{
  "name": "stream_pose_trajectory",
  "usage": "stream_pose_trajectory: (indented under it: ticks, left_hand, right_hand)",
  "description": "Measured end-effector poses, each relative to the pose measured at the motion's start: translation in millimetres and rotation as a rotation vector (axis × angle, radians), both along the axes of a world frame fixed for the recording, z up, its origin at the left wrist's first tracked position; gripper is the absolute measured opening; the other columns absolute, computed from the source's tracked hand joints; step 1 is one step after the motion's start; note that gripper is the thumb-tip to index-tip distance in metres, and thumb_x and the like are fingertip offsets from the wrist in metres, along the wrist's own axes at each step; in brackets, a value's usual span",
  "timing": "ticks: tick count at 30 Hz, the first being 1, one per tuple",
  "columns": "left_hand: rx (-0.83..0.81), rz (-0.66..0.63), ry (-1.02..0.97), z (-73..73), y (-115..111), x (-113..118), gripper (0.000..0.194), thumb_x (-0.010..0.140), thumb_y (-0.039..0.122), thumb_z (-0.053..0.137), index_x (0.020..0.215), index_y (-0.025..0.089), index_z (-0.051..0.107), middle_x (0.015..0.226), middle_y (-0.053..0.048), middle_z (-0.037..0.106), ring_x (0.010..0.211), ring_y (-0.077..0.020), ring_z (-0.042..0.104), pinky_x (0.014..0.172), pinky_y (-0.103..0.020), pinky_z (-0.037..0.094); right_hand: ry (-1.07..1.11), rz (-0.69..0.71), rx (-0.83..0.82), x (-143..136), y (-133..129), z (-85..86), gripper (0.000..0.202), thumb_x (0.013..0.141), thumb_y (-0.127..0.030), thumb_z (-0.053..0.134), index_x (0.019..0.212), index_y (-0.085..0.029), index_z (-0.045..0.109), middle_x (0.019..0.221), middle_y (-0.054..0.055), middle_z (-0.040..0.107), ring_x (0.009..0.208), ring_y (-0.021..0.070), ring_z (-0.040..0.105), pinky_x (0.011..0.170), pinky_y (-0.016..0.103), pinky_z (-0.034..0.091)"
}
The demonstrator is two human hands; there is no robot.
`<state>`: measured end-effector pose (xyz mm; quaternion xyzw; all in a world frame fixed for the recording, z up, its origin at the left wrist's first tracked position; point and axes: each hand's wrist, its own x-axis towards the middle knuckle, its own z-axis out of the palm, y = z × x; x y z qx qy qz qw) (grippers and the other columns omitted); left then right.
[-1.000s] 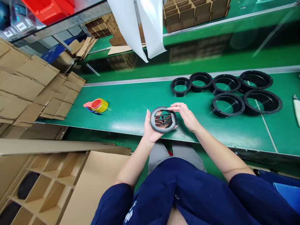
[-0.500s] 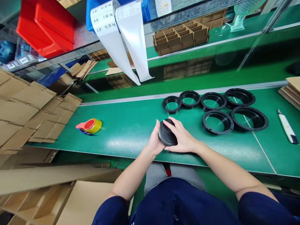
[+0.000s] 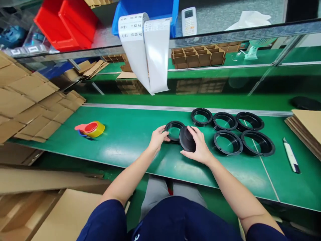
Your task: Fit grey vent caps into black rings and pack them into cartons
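Left fingers (image 3: pixel 161 128) grasp a black ring (image 3: pixel 175 123); beside them, right fingers (image 3: pixel 198 133) clasp a dark round piece (image 3: pixel 186 139), seemingly two-part handling that next needs steady grips.

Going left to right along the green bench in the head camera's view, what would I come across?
Stacked cardboard → yellow roll → left hand → black ring gripped by that hand → dark round piece held in the right hand → rightmost ring of the group of five → white-handled tool.
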<state>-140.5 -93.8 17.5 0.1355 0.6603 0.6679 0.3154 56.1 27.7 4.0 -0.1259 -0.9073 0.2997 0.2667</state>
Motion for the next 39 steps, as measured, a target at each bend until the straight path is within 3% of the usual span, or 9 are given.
stream_pose_trajectory:
  ticks: [7,12,18,23,27,30,34,36,39]
  left_hand:
    - [0.098,0.084,-0.159,-23.7,-101.1,39.6,0.044,0.078,0.016,0.076,0.121,0.014,0.064,0.114,-0.01,0.072,0.054,-0.008,0.064,0.054,-0.022,0.057]
    - [0.184,0.122,-0.281,-24.5,-112.7,48.3,0.032,0.096,0.035,0.064,0.12,0.015,0.065,0.113,-0.011,0.071,0.059,-0.0105,0.066,0.062,-0.026,0.06]
    - [0.232,0.056,-0.32,-22.2,-123.0,46.9,0.034,0.1,0.045,0.058,0.12,0.019,0.065,0.148,-0.016,0.055,0.068,-0.0135,0.072,0.07,-0.03,0.061]
    - [0.193,0.126,-0.303,-25.1,-137.4,38.2,0.038,0.099,0.051,0.057,0.113,0.016,0.065,0.146,-0.019,0.057,0.074,-0.0169,0.074,0.07,-0.029,0.06]
    - [0.2,0.143,-0.306,-29.3,-139.9,31.2,0.034,0.101,0.045,0.053,0.112,0.015,0.063,0.143,-0.019,0.059,0.072,-0.016,0.073,0.069,-0.028,0.059]
    - [0.215,0.076,-0.28,-29.6,-133.1,35.3,0.032,0.098,0.043,0.056,0.116,0.017,0.062,0.141,-0.017,0.059,0.073,-0.014,0.072,0.07,-0.026,0.059]
    - [0.219,-0.015,-0.25,-25.2,-124.8,62.1,0.05,0.089,0.048,0.068,0.13,0.02,0.06,0.112,-0.013,0.072,0.066,-0.0145,0.068,0.067,-0.03,0.059]
    - [0.208,-0.039,-0.205,-25.3,-124.3,68.8,0.069,0.077,0.048,0.081,0.136,0.018,0.06,0.111,-0.016,0.072,0.069,-0.0205,0.07,0.07,-0.039,0.062]
    - [0.068,-0.261,0.163,-21.9,-140.6,62.9,0.114,0.066,0.057,0.089,0.16,0.021,0.034,0.146,-0.019,0.055,0.117,-0.0364,0.066,0.098,-0.051,0.057]
  right_hand:
    - [-0.118,0.143,0.254,-31.0,-37.1,10.7,0.105,0.079,-0.067,0.073,0.162,-0.022,0.029,0.154,0.021,0.031,0.139,0.0426,0.034,0.113,0.064,0.038]
    - [-0.297,0.208,0.419,-61.7,-61.7,14.0,0.106,0.075,-0.076,0.073,0.154,-0.01,0.045,0.148,0.029,0.039,0.134,0.0474,0.039,0.109,0.064,0.042]
    - [-0.455,0.195,0.512,-62.8,-64.5,17.0,0.106,0.087,-0.08,0.057,0.161,-0.008,0.032,0.162,0.03,0.025,0.149,0.0492,0.025,0.118,0.067,0.027]
    - [-0.306,0.161,0.545,-69.4,-73.4,50.6,0.079,0.105,-0.063,0.029,0.166,-0.013,0.02,0.17,0.018,0.015,0.158,0.0395,0.006,0.124,0.063,0.013]
    - [-0.39,0.125,0.512,-87.0,-86.4,33.0,0.072,0.107,-0.051,0.026,0.162,-0.005,0.026,0.167,0.022,0.023,0.157,0.0357,0.016,0.125,0.061,0.014]
    - [-0.379,0.118,0.391,-89.4,-79.4,19.6,0.066,0.104,-0.048,0.029,0.154,-0.007,0.042,0.161,0.022,0.038,0.152,0.0342,0.03,0.124,0.061,0.02]
    - [-0.12,-0.187,-0.159,-59.9,-64.3,18.3,0.067,0.092,-0.068,0.043,0.119,-0.014,0.071,0.131,0.019,0.066,0.136,0.0381,0.051,0.122,0.059,0.03]
    - [-0.15,-0.151,-0.326,-44.9,-59.3,8.6,0.075,0.086,-0.073,0.051,0.123,-0.011,0.069,0.13,0.021,0.066,0.129,0.0432,0.056,0.114,0.064,0.04]
    - [-0.183,-0.061,-0.645,-39.8,-60.6,-12.8,0.088,0.074,-0.069,0.074,0.147,-0.021,0.056,0.145,0.013,0.058,0.135,0.0413,0.053,0.119,0.058,0.038]
